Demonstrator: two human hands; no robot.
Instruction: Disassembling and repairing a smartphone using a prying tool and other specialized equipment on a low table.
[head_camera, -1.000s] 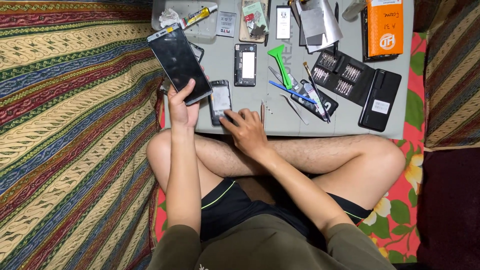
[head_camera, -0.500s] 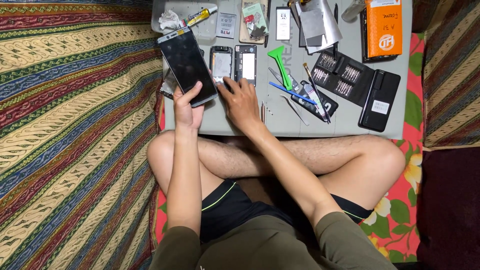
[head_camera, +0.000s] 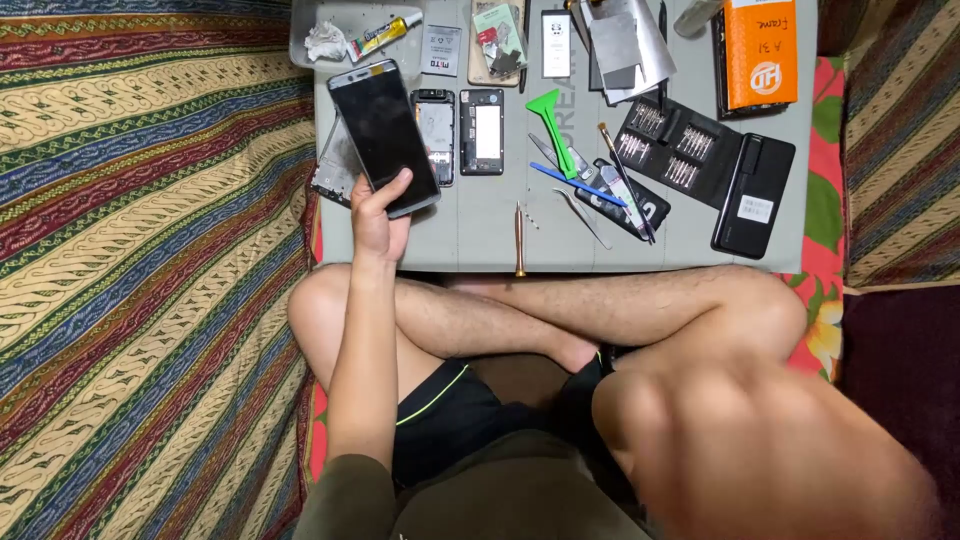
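Observation:
My left hand (head_camera: 378, 215) grips the lower end of a dark smartphone display panel (head_camera: 385, 135) and holds it tilted over the left part of the grey low table (head_camera: 470, 235). Right of the panel, two opened phone bodies (head_camera: 437, 135) (head_camera: 482, 130) lie side by side. Another phone part (head_camera: 333, 175) peeks out under the panel at the table's left edge. My right arm is a large blurred shape (head_camera: 750, 460) close to the camera at the bottom right. Its fingers cannot be made out.
On the table lie a green pry tool (head_camera: 552, 125), a blue pry stick (head_camera: 575, 183), tweezers (head_camera: 583, 218), a screwdriver (head_camera: 519, 238), a black bit case (head_camera: 665, 150), a black phone (head_camera: 752, 195), an orange box (head_camera: 760, 50) and a glue tube (head_camera: 385, 35). Patterned cloth lies to the left.
My right hand has left the phone body on the table and pulled back close to the camera. That body now lies beside the other one. My left hand still holds the panel.

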